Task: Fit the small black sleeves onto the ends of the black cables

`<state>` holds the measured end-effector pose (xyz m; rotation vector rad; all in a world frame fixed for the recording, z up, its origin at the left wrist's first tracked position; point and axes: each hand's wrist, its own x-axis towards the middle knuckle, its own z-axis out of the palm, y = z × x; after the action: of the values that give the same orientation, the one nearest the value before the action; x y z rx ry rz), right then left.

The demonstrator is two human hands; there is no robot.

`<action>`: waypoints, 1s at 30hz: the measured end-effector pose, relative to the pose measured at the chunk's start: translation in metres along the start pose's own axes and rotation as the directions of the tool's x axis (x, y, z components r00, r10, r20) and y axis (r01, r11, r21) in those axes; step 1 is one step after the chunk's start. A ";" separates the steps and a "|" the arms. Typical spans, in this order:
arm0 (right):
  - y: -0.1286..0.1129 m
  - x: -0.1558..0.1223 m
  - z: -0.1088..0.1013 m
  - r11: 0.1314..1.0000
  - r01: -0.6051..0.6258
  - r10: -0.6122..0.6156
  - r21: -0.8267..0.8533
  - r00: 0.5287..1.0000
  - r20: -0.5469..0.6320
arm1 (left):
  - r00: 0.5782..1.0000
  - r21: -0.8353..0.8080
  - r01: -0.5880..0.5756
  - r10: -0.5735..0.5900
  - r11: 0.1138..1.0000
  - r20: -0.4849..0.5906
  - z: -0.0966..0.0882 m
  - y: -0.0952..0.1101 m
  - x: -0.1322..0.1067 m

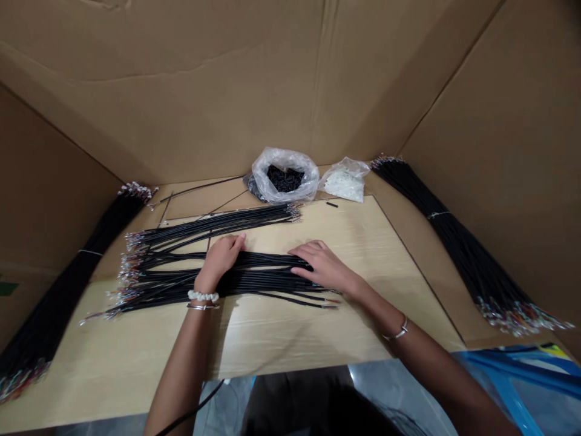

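Several black cables [263, 280] with stripped, coloured wire ends lie side by side across the wooden board in front of me. My left hand [222, 257] is closed over the middle of these cables, its thumb side showing and most of its fingers hidden. Toward their right end, my right hand [324, 266] rests palm down on the cables, fingers stretched out and thumb apart. Just beyond both hands lies another row of black cables [227, 221], its ends fanned out at the left.
A clear plastic bag [308, 181] of small black pieces stands at the back, beside a bag of white pieces [345, 183]. A short black tube [332, 204] lies nearby. Tied cable bundles lie at left [77, 272] and right [449, 236]. Cardboard walls [218, 91] enclose the board.
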<state>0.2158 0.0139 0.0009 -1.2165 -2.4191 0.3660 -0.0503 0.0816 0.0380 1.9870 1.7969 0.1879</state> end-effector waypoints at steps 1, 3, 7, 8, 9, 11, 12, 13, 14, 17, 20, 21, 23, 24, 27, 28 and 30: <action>-0.001 0.000 0.001 1.000 -0.009 0.009 -0.012 1.000 -0.001 | 1.000 0.060 0.022 -0.021 0.998 -0.013 -0.005 -0.006 -0.001; -0.006 0.001 0.003 0.998 -0.033 0.033 -0.050 0.999 0.002 | 0.996 0.204 0.087 -0.079 0.975 -0.045 -0.015 -0.019 -0.004; -0.026 0.009 0.002 0.982 -0.106 0.115 -0.154 0.992 0.053 | 0.982 0.346 0.188 -0.166 0.919 -0.092 -0.034 -0.044 -0.013; -0.032 0.012 0.001 0.977 -0.125 0.140 -0.175 0.987 0.078 | 0.980 0.368 0.194 -0.168 0.909 -0.101 -0.039 -0.050 -0.016; -0.038 0.017 0.001 0.971 -0.140 0.162 -0.192 0.981 0.104 | 0.979 0.390 0.202 -0.173 0.898 -0.109 -0.043 -0.057 -0.020; -0.051 0.030 0.004 0.965 -0.145 0.180 -0.220 0.973 0.144 | 0.974 0.424 0.225 -0.188 0.877 -0.129 -0.050 -0.072 -0.027; -0.058 0.038 0.007 0.964 -0.138 0.176 -0.227 0.972 0.156 | 0.970 0.427 0.240 -0.200 0.872 -0.138 -0.054 -0.079 -0.030; -0.064 0.046 0.012 0.966 -0.127 0.165 -0.225 0.974 0.156 | 0.965 0.423 0.260 -0.217 0.868 -0.148 -0.058 -0.086 -0.033; -0.072 0.056 0.019 0.968 -0.122 0.158 -0.221 0.975 0.154 | 0.962 0.415 0.272 -0.230 0.868 -0.148 -0.061 -0.093 -0.036; -0.097 0.088 0.046 0.973 -0.131 0.158 -0.193 0.978 0.134 | 0.961 0.400 0.277 -0.240 0.874 -0.141 -0.068 -0.108 -0.041; -0.126 0.124 0.078 0.978 -0.123 0.131 -0.171 0.991 0.040 | 0.962 0.424 0.272 -0.230 0.864 -0.147 -0.071 -0.115 -0.041; -0.134 0.134 0.087 0.978 -0.124 0.127 -0.166 0.992 0.010 | 0.960 0.432 0.277 -0.236 0.858 -0.147 -0.071 -0.116 -0.041; -0.149 0.152 0.104 0.981 -0.128 0.126 -0.147 0.992 -0.025 | 0.957 0.438 0.290 -0.256 0.851 -0.136 -0.072 -0.115 -0.039; -0.154 0.158 0.110 0.981 -0.132 0.128 -0.140 0.991 -0.038 | 0.955 0.441 0.298 -0.268 0.846 -0.130 -0.073 -0.115 -0.039; -0.160 0.162 0.120 0.986 -0.123 0.114 -0.116 0.990 -0.077 | 0.950 0.464 0.311 -0.278 0.829 -0.141 -0.076 -0.115 -0.038; -0.159 0.160 0.121 0.988 -0.109 0.100 -0.111 0.991 -0.086 | 0.950 0.472 0.314 -0.275 0.824 -0.150 -0.077 -0.115 -0.037; -0.155 0.154 0.120 0.992 -0.066 0.057 -0.109 0.994 -0.088 | 0.948 0.479 0.318 -0.266 0.818 -0.173 -0.080 -0.117 -0.036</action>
<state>-0.0314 0.0414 -0.0056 -1.3296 -2.3611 0.1939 -0.1930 0.0709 0.0678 2.0076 2.3776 -0.3241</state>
